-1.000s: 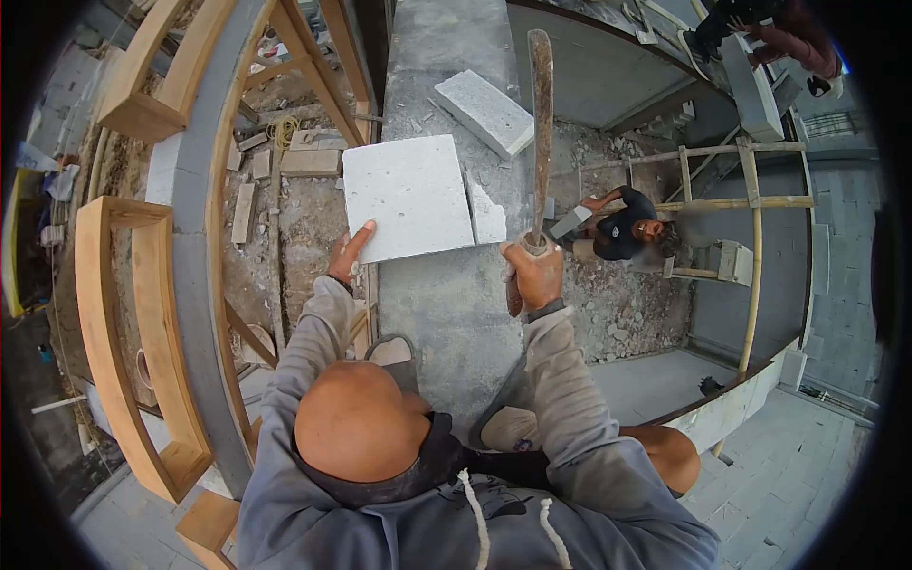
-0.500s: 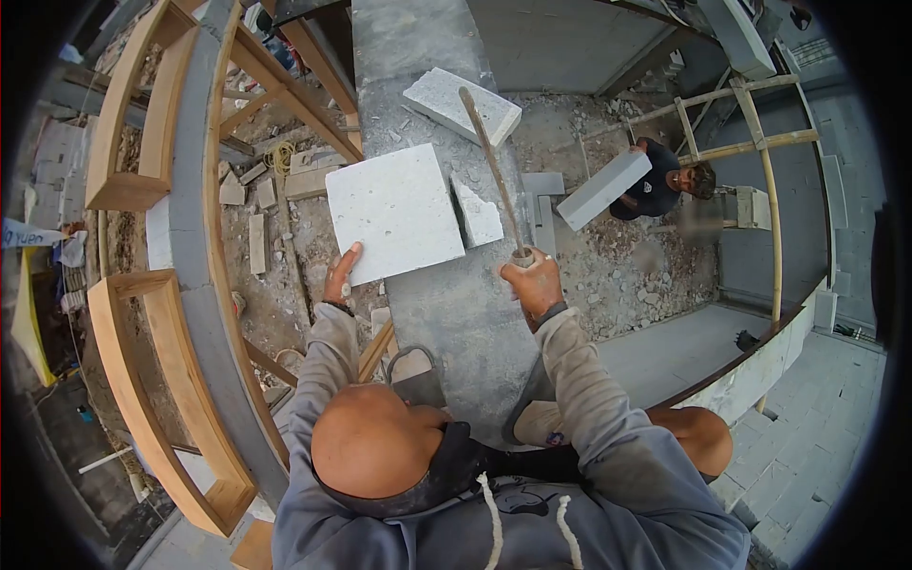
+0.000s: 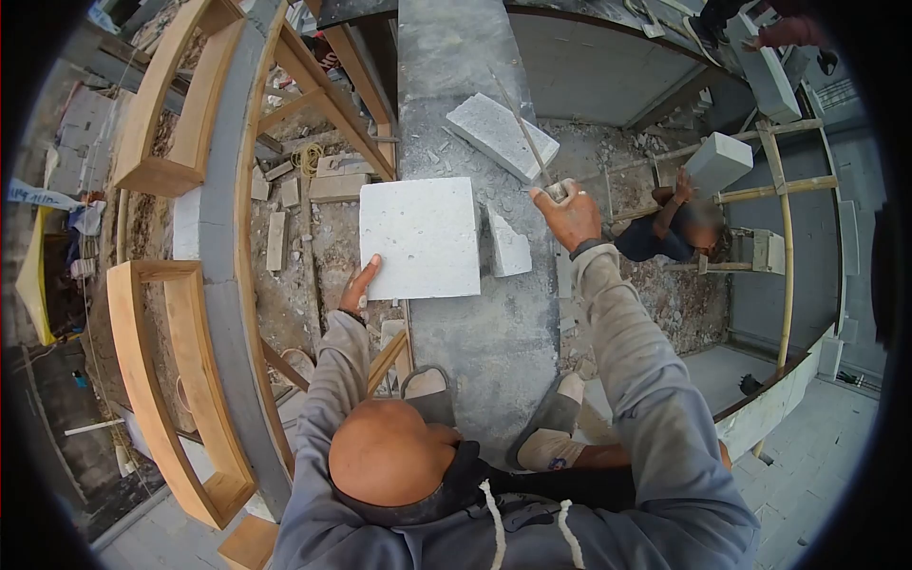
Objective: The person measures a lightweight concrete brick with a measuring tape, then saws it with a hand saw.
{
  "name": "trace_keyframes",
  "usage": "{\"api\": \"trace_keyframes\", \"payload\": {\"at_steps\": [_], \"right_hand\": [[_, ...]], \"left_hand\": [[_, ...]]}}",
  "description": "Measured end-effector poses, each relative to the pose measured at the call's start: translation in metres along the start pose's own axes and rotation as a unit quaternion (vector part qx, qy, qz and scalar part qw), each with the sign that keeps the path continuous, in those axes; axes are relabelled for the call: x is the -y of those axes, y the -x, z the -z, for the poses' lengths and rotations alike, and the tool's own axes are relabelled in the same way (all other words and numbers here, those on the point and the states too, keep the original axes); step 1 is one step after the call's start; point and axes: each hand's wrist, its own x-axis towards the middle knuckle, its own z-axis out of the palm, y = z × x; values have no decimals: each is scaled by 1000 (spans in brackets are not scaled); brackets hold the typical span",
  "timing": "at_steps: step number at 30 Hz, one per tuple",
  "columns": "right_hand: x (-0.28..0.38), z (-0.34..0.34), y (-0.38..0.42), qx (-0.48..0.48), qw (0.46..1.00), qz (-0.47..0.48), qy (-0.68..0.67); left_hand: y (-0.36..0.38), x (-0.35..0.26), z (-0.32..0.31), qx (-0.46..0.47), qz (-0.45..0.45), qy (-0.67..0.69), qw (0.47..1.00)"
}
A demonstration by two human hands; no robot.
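Observation:
A squarish white aerated concrete block lies on the grey plank, its left side jutting past the plank's edge. My left hand grips its lower left corner, thumb on top and the other fingers partly hidden. In my right hand is the pale handle of a machete-like long blade, raised and pointing away from me, seen nearly edge-on. Right of the block sits a broken-off wedge, separated by a gap. Farther up the plank, a longer white block lies at an angle, partly behind the blade.
The narrow plank carries me, with rubble-strewn ground below on both sides. Wooden frames stand at left. Below right, a co-worker lifts a block near bamboo poles. Another person's sleeve shows at upper right.
My right hand has moved up and rightward with the blade, away from the wedge. The view has shifted. The co-worker has raised their block, and another person has appeared at upper right.

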Motion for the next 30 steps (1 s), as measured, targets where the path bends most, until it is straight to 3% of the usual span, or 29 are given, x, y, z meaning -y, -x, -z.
{"api": "trace_keyframes", "payload": {"at_steps": [2, 5, 7, 11, 14, 26, 28, 30], "right_hand": [[20, -3, -34, -44, 999, 26, 13], [61, -4, -75, -32, 997, 52, 40], [82, -11, -102, -72, 985, 59, 143], [102, -36, -159, -57, 971, 92, 214], [87, -55, -180, -3, 934, 119, 338], [74, -43, -166, -37, 980, 131, 144], [76, -31, -145, -47, 995, 82, 23], [78, -14, -106, -30, 986, 123, -110]], "left_hand": [[5, -6, -4, 36, 22, -18, 999], [-8, 8, 9, 1, 22, -35, 999], [-3, 2, 6, -8, 36, -48, 998], [8, -10, -4, -3, 46, -35, 998], [6, -1, 4, -15, 65, -14, 998], [13, -8, -11, -12, 54, 64, 996], [19, -5, -3, -18, 62, 59, 996], [29, 4, 0, -24, 66, 59, 996]]}}
